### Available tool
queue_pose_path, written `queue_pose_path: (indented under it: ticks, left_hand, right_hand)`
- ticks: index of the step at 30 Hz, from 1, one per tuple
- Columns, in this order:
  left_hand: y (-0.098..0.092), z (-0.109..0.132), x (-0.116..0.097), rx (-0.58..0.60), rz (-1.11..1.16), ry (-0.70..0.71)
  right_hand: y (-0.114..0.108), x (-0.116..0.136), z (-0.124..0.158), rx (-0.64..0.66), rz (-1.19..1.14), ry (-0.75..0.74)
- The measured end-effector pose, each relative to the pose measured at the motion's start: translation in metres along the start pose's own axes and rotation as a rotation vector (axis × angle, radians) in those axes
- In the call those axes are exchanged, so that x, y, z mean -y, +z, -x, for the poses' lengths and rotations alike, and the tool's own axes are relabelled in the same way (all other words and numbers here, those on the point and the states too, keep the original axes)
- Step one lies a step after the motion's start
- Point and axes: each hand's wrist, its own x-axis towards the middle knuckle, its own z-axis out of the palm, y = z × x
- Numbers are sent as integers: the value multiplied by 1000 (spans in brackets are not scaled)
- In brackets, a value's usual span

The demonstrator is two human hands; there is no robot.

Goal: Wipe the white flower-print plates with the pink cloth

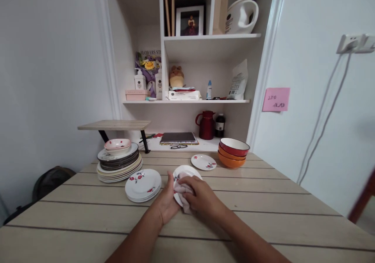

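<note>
A small white plate [191,170] with a flower pattern is tilted up between my two hands, above the table. My left hand [168,200] grips it by its left edge, thumb pointing up along the rim and the other fingers hidden beneath. In my right hand [200,194] is a crumpled pale cloth [185,204], pressed against the face of the plate. Close by on the left lies a short stack of white plates [143,183] with red flowers. Farther back, a single matching plate [203,162] rests flat on the table.
A taller stack of plates [118,169] topped by small pink-dotted bowls [117,145] stands at left, near a small raised shelf [114,125]. Stacked red and orange bowls [233,153] are at right. Behind are glasses [178,147], a laptop [179,137] and a red jug [206,125].
</note>
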Motion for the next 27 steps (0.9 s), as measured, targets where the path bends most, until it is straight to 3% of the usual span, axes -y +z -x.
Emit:
queue_pose_path:
  ticks: [4, 10, 14, 18, 22, 27]
  left_hand:
    - [1, -1, 3, 12, -25, -35]
    - [4, 0, 3, 24, 14, -38]
    - [5, 2, 3, 11, -18, -30]
    - [-1, 1, 3, 6, -50, -29]
    - [-4, 0, 4, 49, -61, -96]
    - [1, 0, 6, 47, -26, -74]
  right_hand:
    - [3, 6, -3, -87, -11, -69]
    - [-14, -19, -10, -130, 212, 151]
    - [-19, -17, -3, -11, 318, 156]
    - [-9, 5, 8, 123, 303, -5]
    - [2, 15, 6, -11, 193, -76]
    - [-7, -4, -6, -184, 212, 70]
